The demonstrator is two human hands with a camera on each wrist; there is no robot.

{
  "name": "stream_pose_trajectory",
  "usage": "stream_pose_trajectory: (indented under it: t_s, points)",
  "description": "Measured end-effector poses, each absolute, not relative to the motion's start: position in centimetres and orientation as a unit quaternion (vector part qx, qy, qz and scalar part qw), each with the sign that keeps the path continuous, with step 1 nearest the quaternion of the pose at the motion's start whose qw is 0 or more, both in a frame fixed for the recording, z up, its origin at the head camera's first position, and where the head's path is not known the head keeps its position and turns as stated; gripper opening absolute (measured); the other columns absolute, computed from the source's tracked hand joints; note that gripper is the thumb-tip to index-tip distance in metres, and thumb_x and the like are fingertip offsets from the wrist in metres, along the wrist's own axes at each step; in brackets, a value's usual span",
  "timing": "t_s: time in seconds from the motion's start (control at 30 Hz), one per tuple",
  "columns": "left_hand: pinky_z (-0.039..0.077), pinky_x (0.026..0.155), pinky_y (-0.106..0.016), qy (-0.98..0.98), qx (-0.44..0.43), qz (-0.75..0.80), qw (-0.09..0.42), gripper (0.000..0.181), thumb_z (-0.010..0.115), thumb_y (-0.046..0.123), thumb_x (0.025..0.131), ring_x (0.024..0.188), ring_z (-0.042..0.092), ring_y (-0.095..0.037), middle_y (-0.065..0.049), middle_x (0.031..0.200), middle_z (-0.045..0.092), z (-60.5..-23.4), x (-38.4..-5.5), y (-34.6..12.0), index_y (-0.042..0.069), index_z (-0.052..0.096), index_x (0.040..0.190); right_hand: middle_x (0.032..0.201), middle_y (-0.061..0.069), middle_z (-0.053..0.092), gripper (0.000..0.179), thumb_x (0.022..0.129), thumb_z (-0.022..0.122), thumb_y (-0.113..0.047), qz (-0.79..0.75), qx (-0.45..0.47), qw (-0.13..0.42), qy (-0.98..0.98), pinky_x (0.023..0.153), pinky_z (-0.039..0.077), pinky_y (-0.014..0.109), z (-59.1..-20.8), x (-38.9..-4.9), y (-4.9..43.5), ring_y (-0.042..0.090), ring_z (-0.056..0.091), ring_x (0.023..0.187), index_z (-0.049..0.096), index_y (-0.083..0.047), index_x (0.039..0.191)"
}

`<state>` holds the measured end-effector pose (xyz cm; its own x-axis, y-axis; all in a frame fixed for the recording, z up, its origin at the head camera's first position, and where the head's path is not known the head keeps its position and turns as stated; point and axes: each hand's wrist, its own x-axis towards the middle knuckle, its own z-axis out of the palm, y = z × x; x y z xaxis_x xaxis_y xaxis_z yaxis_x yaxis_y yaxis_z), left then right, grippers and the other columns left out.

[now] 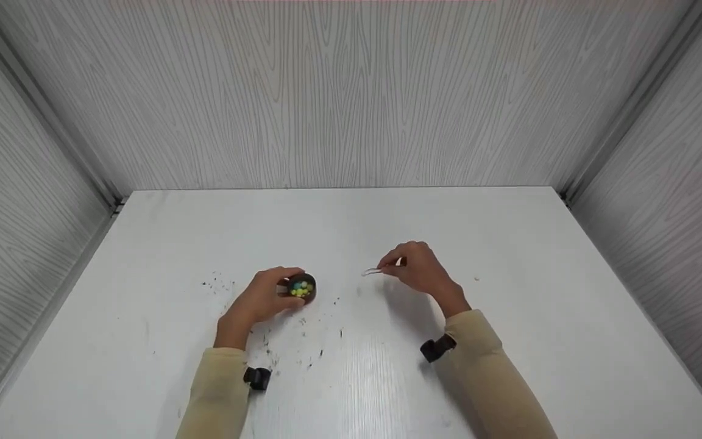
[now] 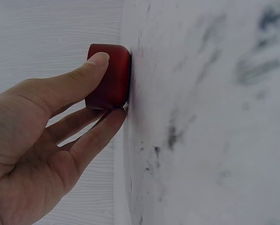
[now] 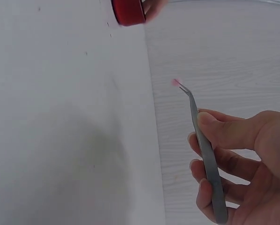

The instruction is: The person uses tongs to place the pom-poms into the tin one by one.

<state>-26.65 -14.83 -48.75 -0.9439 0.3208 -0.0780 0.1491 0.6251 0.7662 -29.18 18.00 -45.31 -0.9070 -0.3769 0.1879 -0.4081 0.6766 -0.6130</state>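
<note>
My left hand [image 1: 265, 296] grips a small round red cup [image 2: 116, 77], thumb on one side and fingers on the other. Low against the tabletop, the cup shows several yellow, green and blue beads [image 1: 302, 289] inside in the head view. To its right, my right hand [image 1: 415, 268] is raised over the table and holds thin bent-tip metal tweezers [image 3: 206, 150] between thumb and fingers. A small pink bead [image 3: 175, 82], slightly blurred, is at the tweezers' tips. The tips point left toward the cup, with a gap between.
Dark specks and smudges [image 1: 269, 360] mark the white tabletop [image 1: 351, 225] around the left hand. A tiny pale piece [image 1: 476, 278] lies right of the right hand. Wood-grain panels [image 1: 339, 91] stand at the back and both sides. Each wrist wears a small black camera.
</note>
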Motion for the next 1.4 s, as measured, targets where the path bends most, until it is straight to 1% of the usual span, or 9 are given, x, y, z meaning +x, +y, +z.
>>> stream_pose_trajectory:
  t_s: [0.2, 0.43, 0.53, 0.77, 0.97, 1.17, 1.4]
  points:
    - [0.045, 0.115, -0.057, 0.897, 0.128, 0.411, 0.102, 0.060, 0.079, 0.011, 0.091, 0.135, 0.058, -0.038, -0.017, 0.150, 0.058, -48.8, -26.6, -14.8, 0.010, 0.057, 0.147, 0.095, 0.006, 0.080, 0.009, 0.091, 0.077, -0.006, 0.340, 0.229, 0.020, -0.912, 0.067, 0.049, 0.024, -45.3, -29.4, 15.3, 0.014, 0.062, 0.076, 0.084, -0.009, 0.096]
    - [0.044, 0.115, -0.058, 0.900, 0.121, 0.405, 0.103, 0.061, 0.079, 0.012, 0.091, 0.137, 0.056, -0.038, -0.016, 0.151, 0.057, -48.7, -26.6, -14.7, 0.011, 0.057, 0.147, 0.095, 0.007, 0.080, 0.010, 0.092, 0.076, -0.006, 0.338, 0.242, 0.012, -0.909, 0.068, 0.052, 0.027, -45.6, -29.5, 12.8, 0.015, 0.064, 0.078, 0.084, -0.009, 0.096]
    - [0.044, 0.115, -0.057, 0.902, 0.123, 0.403, 0.100, 0.060, 0.080, 0.012, 0.091, 0.136, 0.057, -0.038, -0.016, 0.150, 0.058, -48.8, -26.6, -14.7, 0.011, 0.058, 0.147, 0.095, 0.007, 0.080, 0.010, 0.092, 0.076, -0.005, 0.337, 0.246, 0.015, -0.909, 0.070, 0.053, 0.028, -45.8, -29.5, 11.7, 0.015, 0.065, 0.079, 0.084, -0.009, 0.097]
    - [0.048, 0.112, -0.057, 0.897, 0.135, 0.408, 0.102, 0.059, 0.079, 0.010, 0.091, 0.132, 0.060, -0.040, -0.018, 0.145, 0.060, -48.8, -26.8, -14.8, 0.008, 0.058, 0.146, 0.093, 0.007, 0.080, 0.011, 0.091, 0.076, -0.003, 0.333, 0.257, 0.026, -0.907, 0.067, 0.051, 0.026, -45.9, -29.6, 9.9, 0.013, 0.062, 0.076, 0.084, -0.009, 0.096]
    - [0.047, 0.113, -0.057, 0.897, 0.134, 0.409, 0.104, 0.060, 0.080, 0.011, 0.090, 0.132, 0.060, -0.039, -0.016, 0.145, 0.061, -48.8, -26.8, -14.9, 0.009, 0.058, 0.146, 0.096, 0.005, 0.080, 0.011, 0.092, 0.076, -0.005, 0.321, 0.247, 0.017, -0.914, 0.071, 0.054, 0.027, -46.2, -29.6, 8.6, 0.014, 0.065, 0.081, 0.084, -0.010, 0.098]
    - [0.047, 0.114, -0.056, 0.897, 0.138, 0.407, 0.101, 0.060, 0.081, 0.012, 0.090, 0.132, 0.060, -0.038, -0.015, 0.145, 0.061, -48.9, -26.7, -14.9, 0.010, 0.059, 0.145, 0.096, 0.006, 0.080, 0.012, 0.093, 0.075, -0.005, 0.305, 0.246, 0.013, -0.920, 0.076, 0.059, 0.033, -46.6, -29.5, 7.6, 0.019, 0.070, 0.087, 0.084, -0.010, 0.099]
    - [0.047, 0.113, -0.056, 0.892, 0.148, 0.416, 0.092, 0.057, 0.081, 0.011, 0.089, 0.131, 0.061, -0.038, -0.015, 0.142, 0.063, -48.7, -26.7, -15.0, 0.010, 0.061, 0.143, 0.100, 0.007, 0.080, 0.013, 0.094, 0.074, -0.007, 0.286, 0.240, 0.010, -0.928, 0.083, 0.060, 0.038, -46.6, -29.5, 6.8, 0.021, 0.072, 0.095, 0.084, -0.010, 0.101]
